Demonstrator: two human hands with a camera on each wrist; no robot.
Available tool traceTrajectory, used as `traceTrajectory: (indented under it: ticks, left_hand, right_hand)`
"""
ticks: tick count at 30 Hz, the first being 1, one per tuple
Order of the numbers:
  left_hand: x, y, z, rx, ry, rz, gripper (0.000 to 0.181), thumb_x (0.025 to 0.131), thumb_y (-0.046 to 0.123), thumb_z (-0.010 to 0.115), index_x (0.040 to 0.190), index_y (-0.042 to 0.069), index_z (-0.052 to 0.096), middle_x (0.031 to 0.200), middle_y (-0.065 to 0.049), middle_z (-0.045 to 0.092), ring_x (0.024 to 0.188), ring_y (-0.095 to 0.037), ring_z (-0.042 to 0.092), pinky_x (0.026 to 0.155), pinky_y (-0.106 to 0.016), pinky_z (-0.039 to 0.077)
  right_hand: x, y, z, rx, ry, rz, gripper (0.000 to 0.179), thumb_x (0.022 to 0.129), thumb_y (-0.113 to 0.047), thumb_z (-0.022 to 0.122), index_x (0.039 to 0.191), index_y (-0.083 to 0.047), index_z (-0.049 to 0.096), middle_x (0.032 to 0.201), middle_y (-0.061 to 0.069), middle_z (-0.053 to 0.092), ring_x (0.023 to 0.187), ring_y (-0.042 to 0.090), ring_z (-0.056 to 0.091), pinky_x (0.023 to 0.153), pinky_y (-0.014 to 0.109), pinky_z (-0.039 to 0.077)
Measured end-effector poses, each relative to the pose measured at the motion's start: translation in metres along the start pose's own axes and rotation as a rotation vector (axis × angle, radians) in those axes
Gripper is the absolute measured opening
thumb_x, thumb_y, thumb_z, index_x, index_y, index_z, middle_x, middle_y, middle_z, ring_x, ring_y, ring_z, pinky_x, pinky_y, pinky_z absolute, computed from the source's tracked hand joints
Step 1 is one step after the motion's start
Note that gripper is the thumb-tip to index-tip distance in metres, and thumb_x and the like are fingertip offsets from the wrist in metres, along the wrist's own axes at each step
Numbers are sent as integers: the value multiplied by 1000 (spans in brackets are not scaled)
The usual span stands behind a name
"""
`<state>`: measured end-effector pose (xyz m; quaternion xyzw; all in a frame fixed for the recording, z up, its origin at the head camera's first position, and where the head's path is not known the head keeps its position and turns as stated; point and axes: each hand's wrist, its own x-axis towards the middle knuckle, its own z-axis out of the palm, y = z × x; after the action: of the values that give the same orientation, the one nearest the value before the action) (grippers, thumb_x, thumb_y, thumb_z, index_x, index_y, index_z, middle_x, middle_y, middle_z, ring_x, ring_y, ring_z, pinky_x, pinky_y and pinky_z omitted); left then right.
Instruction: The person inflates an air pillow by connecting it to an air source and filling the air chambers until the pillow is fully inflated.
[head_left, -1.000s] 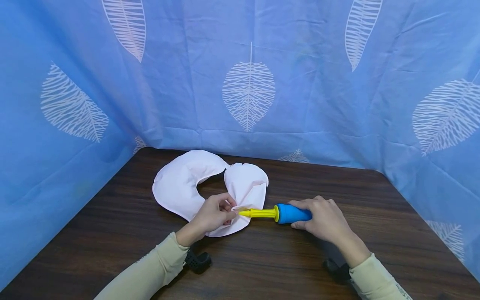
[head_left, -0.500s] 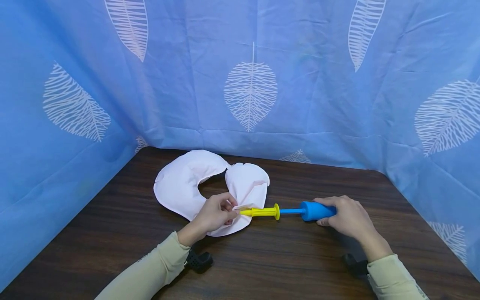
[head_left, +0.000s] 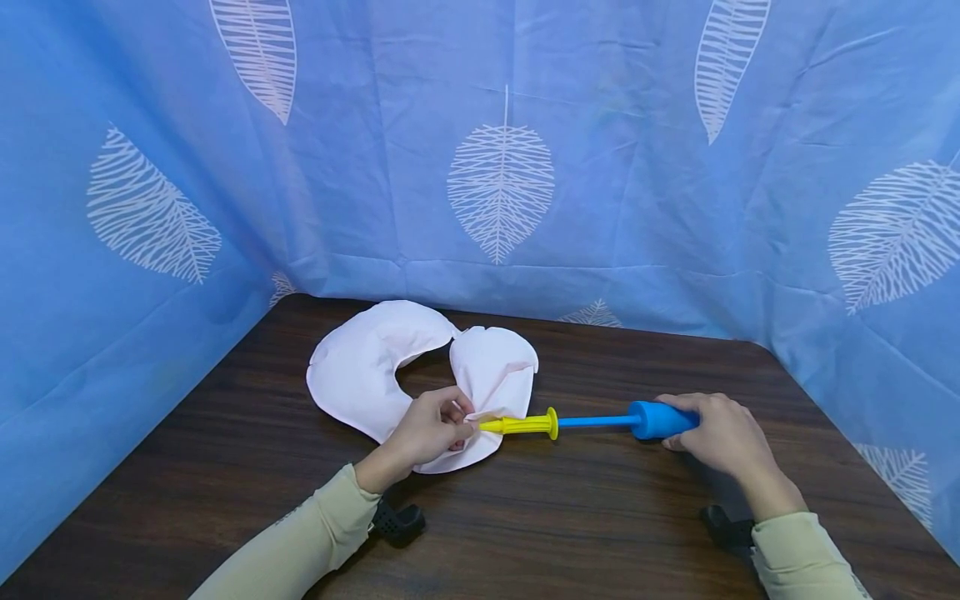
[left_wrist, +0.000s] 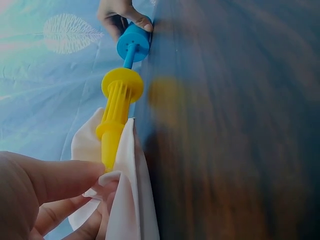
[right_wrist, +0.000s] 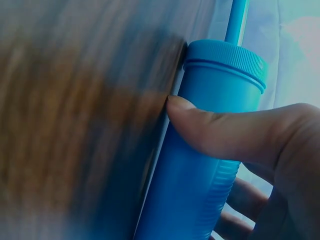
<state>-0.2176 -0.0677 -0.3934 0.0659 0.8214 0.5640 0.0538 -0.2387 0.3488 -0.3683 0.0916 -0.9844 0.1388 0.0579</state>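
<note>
A pale pink U-shaped inflatable neck pillow (head_left: 348, 358) lies on the table, its right arm creased and flatter. My left hand (head_left: 426, 429) pinches a fold of the pillow where the tip of a hand pump's yellow nozzle (head_left: 528, 425) meets it; the left wrist view shows thumb and fingers at that tip, and the valve itself is hidden. A long stretch of blue rod (head_left: 596, 422) shows between the yellow part and the pump's blue barrel (head_left: 654, 420). My right hand (head_left: 727, 437) grips that barrel, thumb across it in the right wrist view.
The dark wood-grain table (head_left: 600, 525) extends around both hands. Blue curtains (head_left: 637, 167) with white leaf prints rise along its back and sides. Black wrist straps (head_left: 401, 525) sit below the sleeves.
My right hand has drawn the blue barrel to the right, away from the yellow part, exposing the rod. The left hand and the pillow stay in place.
</note>
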Motion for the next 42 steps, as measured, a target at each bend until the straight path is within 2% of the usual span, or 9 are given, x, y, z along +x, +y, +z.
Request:
traceTrajectory:
  ticks: [7, 12, 17, 22, 28, 32, 36, 42]
  left_hand:
    - [0, 0, 1, 17, 16, -17, 12, 94, 2, 77, 103, 8, 71, 85, -8, 61, 68, -17, 64, 65, -25, 56]
    - [1, 0, 2, 12, 16, -3, 12, 94, 1, 76, 102, 8, 71, 84, -7, 63, 67, -16, 64, 65, -26, 56]
    - [1, -1, 1, -3, 10, 4, 12, 94, 1, 76, 102, 7, 71, 83, -7, 63, 68, -15, 64, 65, -25, 56]
    - [2, -1, 1, -5, 4, 9, 11, 94, 1, 76, 101, 8, 71, 83, -7, 63, 68, -15, 64, 65, -25, 56]
    - [2, 0, 1, -6, -5, 23, 11, 94, 0, 76, 101, 7, 71, 84, -8, 64, 68, -15, 64, 65, -25, 56]
    - [1, 0, 1, -6, -12, 36, 11, 94, 0, 76, 101, 6, 70, 85, -8, 63, 68, -15, 64, 65, -25, 56]
    - [1, 1, 1, -5, -9, 47, 11, 93, 0, 75, 101, 6, 70, 84, -8, 63, 67, -15, 64, 65, -25, 56]
    - [0, 0, 0, -9, -6, 47, 11, 93, 0, 75, 101, 5, 70, 84, -8, 63, 67, -15, 64, 65, -25, 57]
  right_hand:
    - [-2, -18, 6, -18, 21, -48, 62, 81, -20, 93, 140, -12, 72, 135, 31, 69, 121, 59, 59, 90, 71, 47]
    - [-3, -53, 13, -49, 39, -115, 62, 80, -23, 95, 137, -14, 75, 129, 24, 75, 117, 52, 62, 95, 70, 44]
    - [-5, -92, 22, -83, 33, -188, 62, 81, -28, 95, 138, -15, 74, 129, 15, 78, 115, 43, 66, 92, 63, 46]
    - [-7, -108, 26, -119, 16, -203, 64, 83, -32, 94, 141, -17, 72, 133, 11, 77, 117, 40, 67, 90, 59, 47]
    - [-8, -101, 23, -105, 16, -204, 62, 82, -34, 94, 139, -20, 74, 130, 11, 78, 116, 41, 68, 90, 59, 50]
    - [-6, -90, 18, -102, 3, -195, 62, 81, -37, 95, 137, -21, 75, 127, 14, 78, 112, 41, 69, 85, 58, 54]
    - [-4, -74, 12, -99, -27, -132, 64, 80, -36, 95, 139, -20, 74, 129, 23, 75, 112, 46, 67, 83, 59, 55]
    - [-1, -41, 3, -39, -55, -40, 64, 81, -27, 94, 141, -17, 73, 134, 33, 69, 108, 50, 66, 78, 59, 55]
